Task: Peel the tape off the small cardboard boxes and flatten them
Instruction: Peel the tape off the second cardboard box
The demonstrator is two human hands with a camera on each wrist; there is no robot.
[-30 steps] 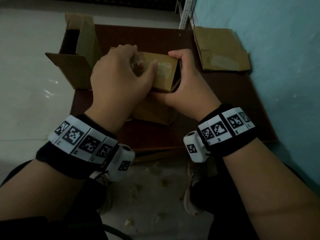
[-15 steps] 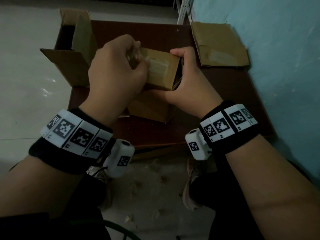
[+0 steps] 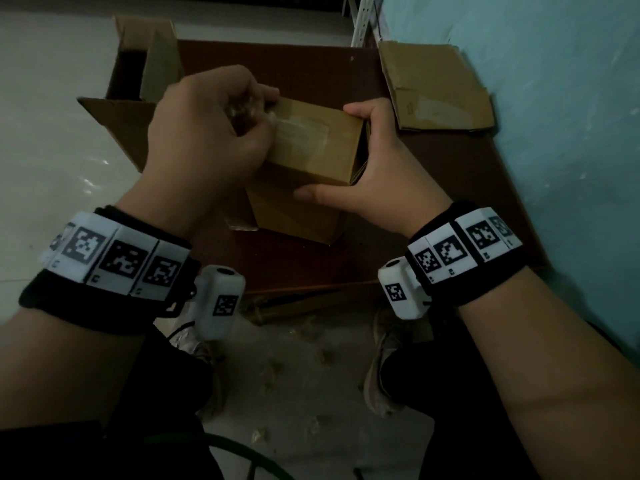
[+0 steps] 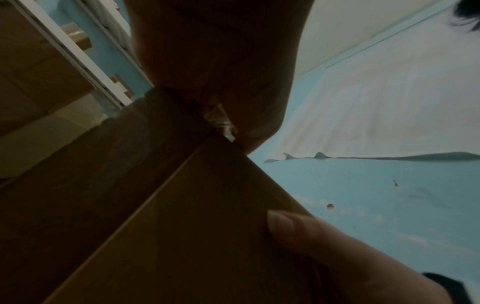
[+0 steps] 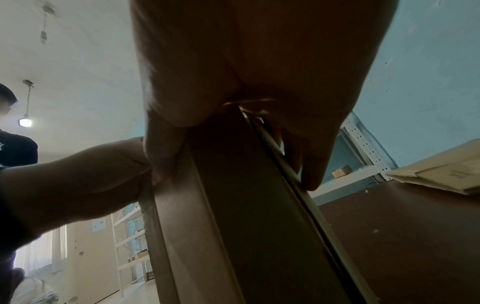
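Note:
A small brown cardboard box [image 3: 311,157] stands on the dark brown table [image 3: 433,188], with a strip of clear tape [image 3: 301,133] across its top face. My left hand [image 3: 207,133] is curled at the box's left top edge and pinches a crumpled wad of peeled tape [image 3: 242,110]; in the left wrist view the tape [image 4: 219,121] shows between the fingers at the box corner [image 4: 182,205]. My right hand [image 3: 377,164] grips the box from the right, thumb on the near side, fingers round the far corner. The right wrist view shows the box [image 5: 233,205] up close.
A large open carton [image 3: 131,98] stands at the table's left edge. A flattened box [image 3: 436,88] lies at the far right by the blue wall. Tape scraps [image 3: 311,368] litter the floor near my shoes. Another person [image 5: 10,144] stands off to the left.
My left hand has pulled left and back along the box top, drawing the peeled tape with it. More of the top face shows. My right hand keeps its grip.

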